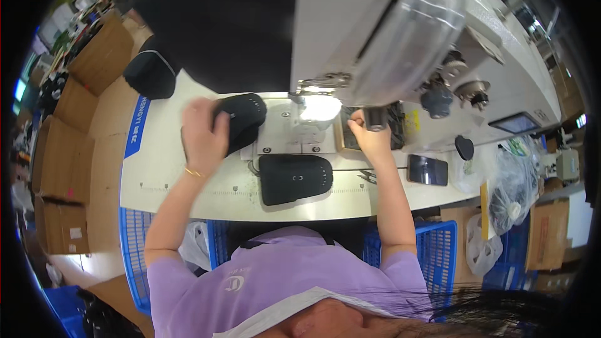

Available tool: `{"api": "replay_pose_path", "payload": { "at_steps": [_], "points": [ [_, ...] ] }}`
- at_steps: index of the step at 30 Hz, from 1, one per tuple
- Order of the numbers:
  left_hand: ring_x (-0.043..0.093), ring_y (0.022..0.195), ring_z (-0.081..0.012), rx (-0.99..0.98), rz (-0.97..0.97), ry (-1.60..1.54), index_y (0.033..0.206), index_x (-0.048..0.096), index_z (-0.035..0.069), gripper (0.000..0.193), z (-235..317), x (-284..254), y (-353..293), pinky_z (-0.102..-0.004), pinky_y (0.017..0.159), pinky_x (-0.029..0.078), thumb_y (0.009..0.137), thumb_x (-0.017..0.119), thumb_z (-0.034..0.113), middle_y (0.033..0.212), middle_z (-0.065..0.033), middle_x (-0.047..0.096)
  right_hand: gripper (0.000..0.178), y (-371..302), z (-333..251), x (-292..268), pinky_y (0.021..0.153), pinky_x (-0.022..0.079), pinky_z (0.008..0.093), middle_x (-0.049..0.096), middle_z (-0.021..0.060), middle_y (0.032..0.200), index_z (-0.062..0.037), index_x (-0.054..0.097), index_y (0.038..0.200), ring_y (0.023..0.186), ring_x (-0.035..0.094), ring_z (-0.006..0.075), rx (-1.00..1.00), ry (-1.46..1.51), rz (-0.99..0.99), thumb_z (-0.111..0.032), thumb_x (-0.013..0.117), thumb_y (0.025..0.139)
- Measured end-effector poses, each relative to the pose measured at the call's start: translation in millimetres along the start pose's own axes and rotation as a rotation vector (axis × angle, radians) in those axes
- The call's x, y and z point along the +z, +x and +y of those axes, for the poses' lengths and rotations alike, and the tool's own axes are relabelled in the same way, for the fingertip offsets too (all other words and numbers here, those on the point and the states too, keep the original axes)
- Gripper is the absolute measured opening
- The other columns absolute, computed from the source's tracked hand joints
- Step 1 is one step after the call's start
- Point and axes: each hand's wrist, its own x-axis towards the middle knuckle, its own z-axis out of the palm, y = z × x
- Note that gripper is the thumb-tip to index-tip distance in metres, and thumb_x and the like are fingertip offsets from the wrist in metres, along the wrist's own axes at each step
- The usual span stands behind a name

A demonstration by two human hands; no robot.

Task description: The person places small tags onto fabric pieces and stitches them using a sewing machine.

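Observation:
My left hand (205, 132), slightly blurred, grips the left side of a black fabric piece (248, 119) with a curved row of small metallic dots. That piece lies left of the lit metal work plate (270, 132) of a sewing machine (350, 25). A similar black piece (295, 179) rests flat on the table just in front of the plate. To the right of the plate, my right hand (374, 139) is closed, thumb against fingers, over a shallow tray (346, 135) of dark contents. Whatever those fingers pinch is too small to make out.
The white table (188, 195) carries scissors (368, 177), a phone (427, 170) and a small black oval piece (464, 147). Another black piece (150, 73) sits at its far left. Blue baskets (432, 247) stand below the front edge; cardboard boxes (66, 159) line the left.

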Motion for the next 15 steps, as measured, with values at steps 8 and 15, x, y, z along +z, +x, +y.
{"api": "replay_pose_path", "payload": {
  "at_steps": [8, 15],
  "points": [
    [0.049, 0.096, -0.0281, 0.021, -0.514, -0.124, 0.103, 0.060, -0.002, 0.050, 57.3, 13.0, -72.2, -0.0386, 0.083, 0.041, 0.068, 0.076, 0.029, 0.100, -0.0107, 0.053, 0.015, -12.3, -14.1, -9.2, 0.062, 0.048, 0.0362, 0.064, 0.0126, 0.073, -0.0014, 0.059, 0.086, 0.067, 0.062, 0.0286, -0.097, -0.065, 0.172, -0.011, 0.067, 0.077],
    [0.049, 0.096, -0.0307, 0.038, -0.508, -0.174, 0.104, 0.055, -0.001, 0.047, 57.2, 17.8, -75.3, -0.0407, 0.085, 0.040, 0.068, 0.075, 0.022, 0.103, -0.0125, 0.052, 0.008, -94.5, -82.4, 8.4, 0.064, 0.047, 0.0196, 0.066, 0.0032, 0.081, -0.0013, 0.062, 0.094, 0.073, 0.060, 0.0064, 0.152, 0.837, -0.668, -0.004, 0.059, 0.087]
  ]
}}
